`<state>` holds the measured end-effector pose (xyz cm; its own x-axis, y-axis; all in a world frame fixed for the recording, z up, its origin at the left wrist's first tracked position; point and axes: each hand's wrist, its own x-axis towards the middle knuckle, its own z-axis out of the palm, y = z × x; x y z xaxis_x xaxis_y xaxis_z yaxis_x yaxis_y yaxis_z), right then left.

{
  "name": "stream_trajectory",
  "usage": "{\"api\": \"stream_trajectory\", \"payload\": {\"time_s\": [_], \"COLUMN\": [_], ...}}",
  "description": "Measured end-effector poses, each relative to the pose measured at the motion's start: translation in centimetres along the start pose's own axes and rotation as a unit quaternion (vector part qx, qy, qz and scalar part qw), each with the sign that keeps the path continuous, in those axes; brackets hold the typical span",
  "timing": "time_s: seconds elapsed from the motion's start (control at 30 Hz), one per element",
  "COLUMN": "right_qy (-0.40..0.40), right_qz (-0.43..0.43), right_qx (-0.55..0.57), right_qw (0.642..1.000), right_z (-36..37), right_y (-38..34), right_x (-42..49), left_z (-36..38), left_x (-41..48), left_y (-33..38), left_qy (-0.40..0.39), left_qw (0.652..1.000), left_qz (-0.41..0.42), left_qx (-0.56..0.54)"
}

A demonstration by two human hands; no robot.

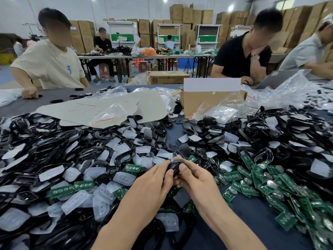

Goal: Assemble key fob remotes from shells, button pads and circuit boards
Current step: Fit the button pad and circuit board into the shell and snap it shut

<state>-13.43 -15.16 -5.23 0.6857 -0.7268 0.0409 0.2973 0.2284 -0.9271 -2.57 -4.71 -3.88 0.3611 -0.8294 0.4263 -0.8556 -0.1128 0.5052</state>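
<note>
Both my hands meet over the table's near middle around one black key fob shell [175, 166]. My left hand [153, 183] grips its left side with thumb and fingers. My right hand [196, 179] pinches its right side, thumb on top. What lies inside the shell is hidden by my fingers. Around them spread heaps of black shells [124, 157], translucent white button pads [124, 178] and green circuit boards [248, 190] with coin cells.
An open cardboard box [212, 100] and clear plastic bags [288, 91] stand behind the heaps, next to a beige sheet [100, 107]. Three people sit along the far edge of the dark table [252, 213]. Stacked cartons line the back wall.
</note>
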Motion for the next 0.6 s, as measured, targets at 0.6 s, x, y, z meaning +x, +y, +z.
{"api": "stream_trajectory", "payload": {"time_s": [0.6], "right_qy": [0.022], "right_qz": [-0.001], "right_qx": [0.082], "right_qw": [0.996], "right_z": [0.6], "right_y": [-1.6], "right_x": [-0.7], "left_z": [0.1], "left_x": [-0.4], "left_y": [0.1], "left_qy": [-0.004], "left_qw": [0.993], "left_qz": [0.016], "left_qx": [-0.117]}}
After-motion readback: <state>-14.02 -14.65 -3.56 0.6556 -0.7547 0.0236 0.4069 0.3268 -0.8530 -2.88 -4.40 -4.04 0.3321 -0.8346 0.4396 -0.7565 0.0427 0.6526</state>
